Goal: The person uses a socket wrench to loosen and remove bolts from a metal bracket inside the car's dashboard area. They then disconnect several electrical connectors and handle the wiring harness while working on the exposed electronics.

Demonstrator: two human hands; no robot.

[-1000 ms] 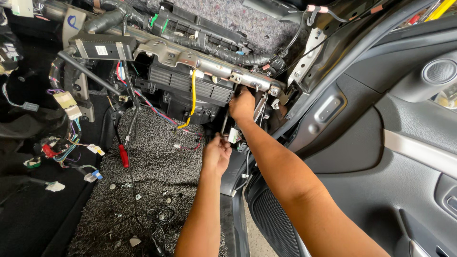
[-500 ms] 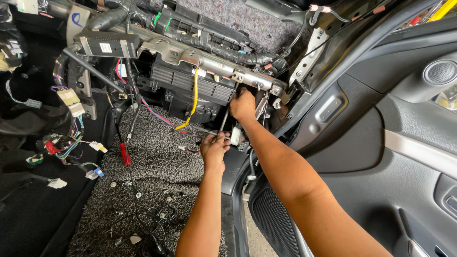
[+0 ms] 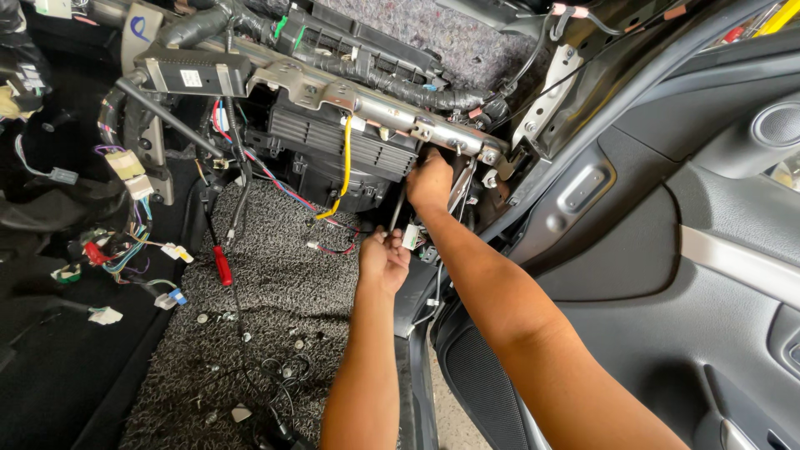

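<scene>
Car repair: stripped dashboard, loose wiring

The right hand covers whatever it grips beneath the silver metal crossbar; the left hand hides its fingertips below that bar; both forearms are cut off by the bottom edge.

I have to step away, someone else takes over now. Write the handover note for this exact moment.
Left hand: closed around the lower end of a thin metal tool beside a small white connector.
Right hand: up under the silver crossbar, gripping near its end bracket.
Dashboard is already stripped: black blower housing, yellow wire and loose wiring exposed.
Red-handled screwdriver and loose fasteners lie on the floor mat.
Crossbar is still mounted; door panel still fitted.
</scene>
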